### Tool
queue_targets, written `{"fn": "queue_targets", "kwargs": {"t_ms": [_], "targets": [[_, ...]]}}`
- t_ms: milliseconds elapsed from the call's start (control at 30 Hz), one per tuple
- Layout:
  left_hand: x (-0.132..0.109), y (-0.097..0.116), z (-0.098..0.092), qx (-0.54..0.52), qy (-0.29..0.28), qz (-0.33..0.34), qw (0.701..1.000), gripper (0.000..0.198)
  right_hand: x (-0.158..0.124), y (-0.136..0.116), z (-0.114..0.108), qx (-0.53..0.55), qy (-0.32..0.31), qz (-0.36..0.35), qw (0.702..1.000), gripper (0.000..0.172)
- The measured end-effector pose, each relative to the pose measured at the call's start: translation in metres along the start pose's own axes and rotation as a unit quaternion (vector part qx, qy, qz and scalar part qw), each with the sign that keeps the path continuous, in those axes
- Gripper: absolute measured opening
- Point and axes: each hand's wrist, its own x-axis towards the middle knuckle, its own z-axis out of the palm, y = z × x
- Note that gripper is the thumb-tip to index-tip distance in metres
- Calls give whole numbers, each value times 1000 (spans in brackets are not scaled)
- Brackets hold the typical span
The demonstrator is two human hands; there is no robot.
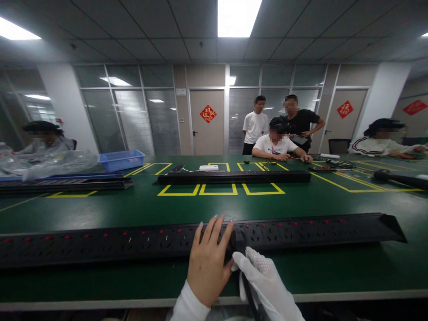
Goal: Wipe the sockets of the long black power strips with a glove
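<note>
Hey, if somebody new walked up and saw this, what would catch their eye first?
Probably the long black socket strip dotted with red, stretching across the near part of the green table. The bare left hand rests on it, while the white-gloved right hand holds a black plug-like piece against it. Farther back, a red diamond-shaped sign hangs on a door.

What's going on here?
Someone's bare left hand is pressed flat on a long black socket strip on the green table. Their gloved right hand holds a black plug at one of its sockets; whether it's fully in, I can't tell. Another strip lies farther across.
</note>
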Motion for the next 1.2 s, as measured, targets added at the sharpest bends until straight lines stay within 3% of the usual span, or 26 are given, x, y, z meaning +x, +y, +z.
{"fn": "queue_targets", "kwargs": {"t_ms": [133, 200, 300, 467, 733, 1200], "targets": [[0, 0, 1, -20, 16, -5, 1000, 55, -11, -10, -3, 71, -9, 7, 997, 44], [1, 1, 1, -18, 21, -6, 1000, 52, -13, -21, -14, 92, -9, 36, 995, 51], [2, 3, -1, -13, 25, -5, 1000, 49, -10, -35, -39, 117, 49, 84, 988, 55], [3, 3, -1, -14, 28, -5, 1000, 49, -5, -41, -62, 122, 63, 98, 986, 58], [3, 3, -3, -12, 23, -3, 1000, 49, -3, -36, -51, 65, -22, 143, 987, 62], [3, 3, -3, -4, 26, -1, 1000, 50, -5, -36, -37, 1, 24, 141, 990, 58]]}}
